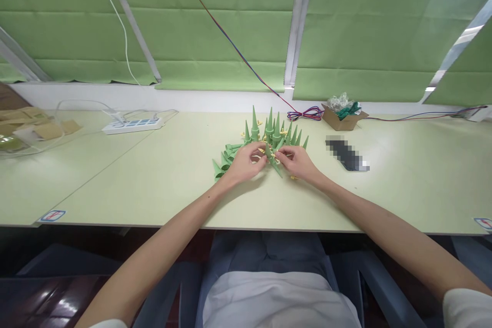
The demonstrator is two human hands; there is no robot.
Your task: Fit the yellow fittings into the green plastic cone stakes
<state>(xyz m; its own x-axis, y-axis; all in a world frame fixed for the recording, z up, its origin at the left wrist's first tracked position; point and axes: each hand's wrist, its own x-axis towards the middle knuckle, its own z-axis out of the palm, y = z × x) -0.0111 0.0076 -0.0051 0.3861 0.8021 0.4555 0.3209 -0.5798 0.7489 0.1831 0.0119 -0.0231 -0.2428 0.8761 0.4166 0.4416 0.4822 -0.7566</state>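
Observation:
Both my hands meet over the table, at the near side of a cluster of green pointed plastic pieces (273, 130). My left hand (248, 163) is closed on a green spiky piece (273, 162), whose tips point up and toward me. The fingers of my right hand (295, 160) pinch at the right side of this same piece, where small yellow bits show; the exact part between the fingertips is too small to make out. More green cones stand upright behind my hands, with yellow bits among them. Several green pieces (221, 166) lie left of my left hand.
A dark, blurred-out flat object (348, 154) lies to the right. Behind it stand a small cardboard box (342, 120) with plastic and green stuff, and a coiled red-blue cable (306, 113). A white power strip (132, 125) and brown paper packaging (31, 125) are at the left.

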